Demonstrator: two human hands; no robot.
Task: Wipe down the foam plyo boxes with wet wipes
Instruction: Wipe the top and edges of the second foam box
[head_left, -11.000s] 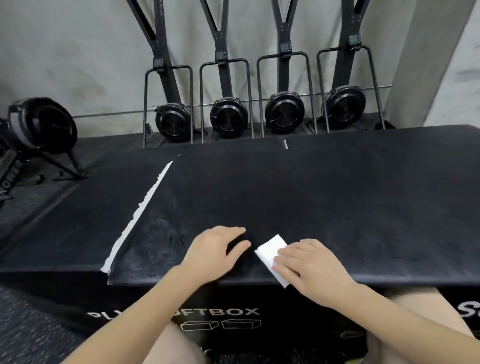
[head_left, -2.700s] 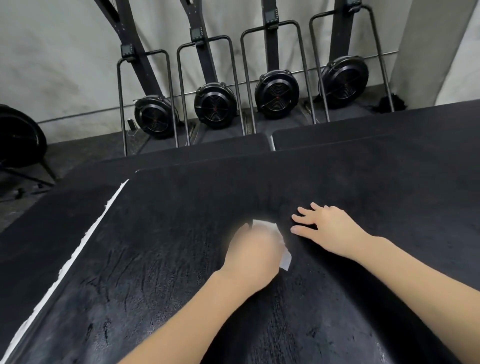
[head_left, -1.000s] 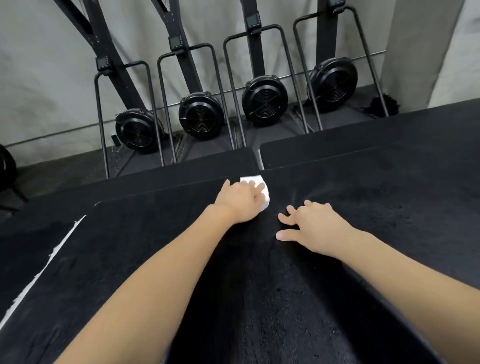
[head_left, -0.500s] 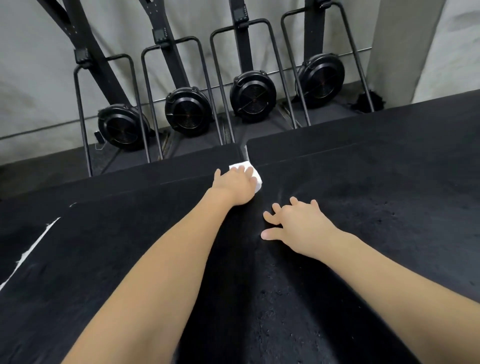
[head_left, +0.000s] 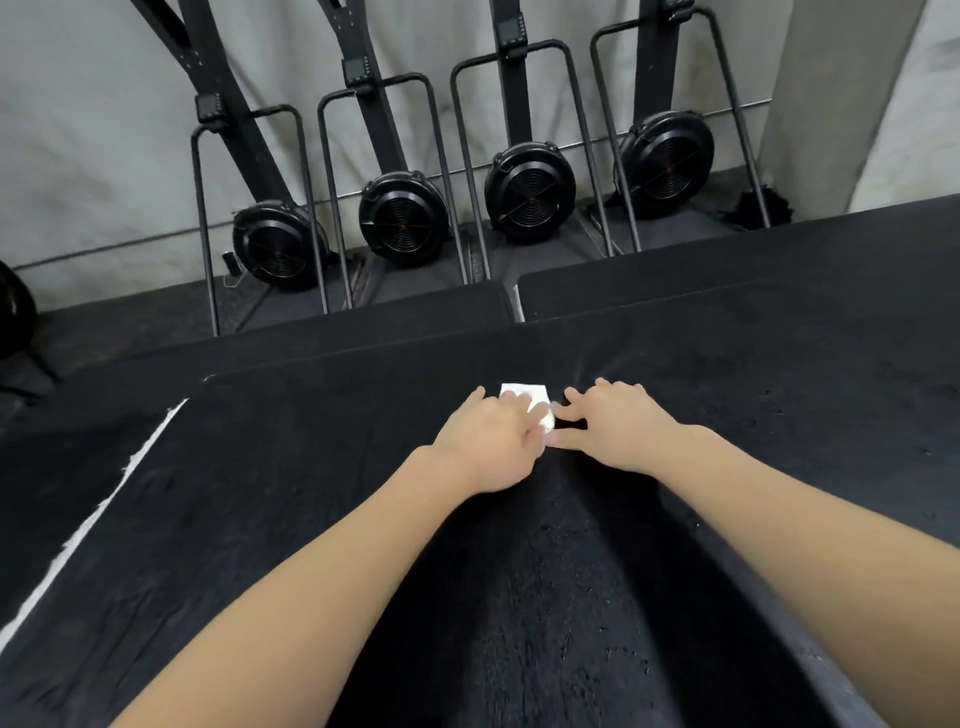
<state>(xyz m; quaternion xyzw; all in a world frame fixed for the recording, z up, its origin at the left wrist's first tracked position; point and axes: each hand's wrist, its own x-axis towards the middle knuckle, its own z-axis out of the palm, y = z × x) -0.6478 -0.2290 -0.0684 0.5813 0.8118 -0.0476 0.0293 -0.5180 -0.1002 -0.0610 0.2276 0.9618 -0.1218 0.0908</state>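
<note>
Foam plyo box (head_left: 311, 519), black and broad, fills the near and middle ground, and its top is being wiped. 2 bare forearms are seen reaching forward from the bottom edge across the textured black surface. A glossy, darker band between the arms is judged to be dampness left by wiping, while duller patches lie to either side. A ragged white strip (head_left: 88, 525) is seen along the box's left edge.

Beyond the forearms, the left hand (head_left: 488, 447) is laid palm down on a small folded white wet wipe (head_left: 527, 397), its fingers loosely curved and pressing the wipe flat against the box top. Only the wipe's far edge and right corner are visible past the fingers. The right hand (head_left: 615, 431) is planted just beside it, fingers spread and flat on the foam, thumb nearly touching the wipe; nothing is held in it.

The step in hand is judged to be the wiping stroke, near the far edge of this box. The next move would call for steady downward pressure on the wipe and a shift onto the drier foam at the sides.

Farther off, 2 lower black boxes (head_left: 727, 270) are butted together, and 4 black fan machines (head_left: 530, 192) are stood against a grey wall.
</note>
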